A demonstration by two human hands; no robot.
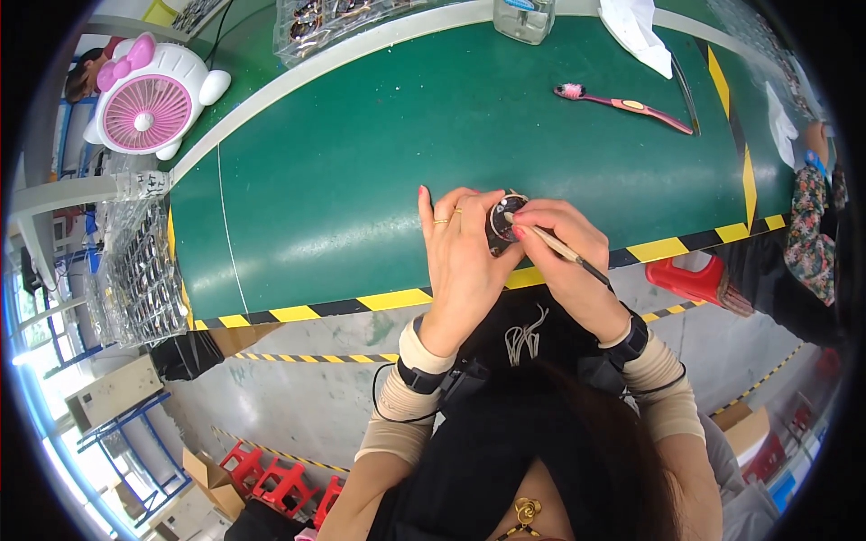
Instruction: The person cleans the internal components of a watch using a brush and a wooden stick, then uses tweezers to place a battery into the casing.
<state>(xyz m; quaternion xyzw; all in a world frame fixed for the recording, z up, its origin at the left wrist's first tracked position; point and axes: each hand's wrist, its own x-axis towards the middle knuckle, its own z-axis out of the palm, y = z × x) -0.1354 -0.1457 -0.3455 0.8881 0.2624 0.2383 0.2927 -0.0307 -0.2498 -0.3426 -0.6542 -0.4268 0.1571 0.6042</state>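
Near the front edge of the green-topped table (pixel 334 180), my left hand (pixel 463 257) is closed on a small round dark piece with a pale rim (pixel 497 236), rather like a watch face. My right hand (pixel 577 266) pinches a slim pen-like stick (pixel 561 247), pale toward the tip and dark at the rear. Its tip meets or hovers just over the round piece; I cannot tell which. Fingers cover part of the piece. Farther right lies a pink toothbrush (pixel 627 105), bristles to the left.
Thin dark tweezers (pixel 687 99) and white tissue (pixel 637 34) lie at the far right. A clear bottle (pixel 525 22) stands at the back. Clear trays of small parts (pixel 144 270) and a pink-white fan (pixel 149 104) are on the left. Another person's patterned sleeve (pixel 812 234) shows at right.
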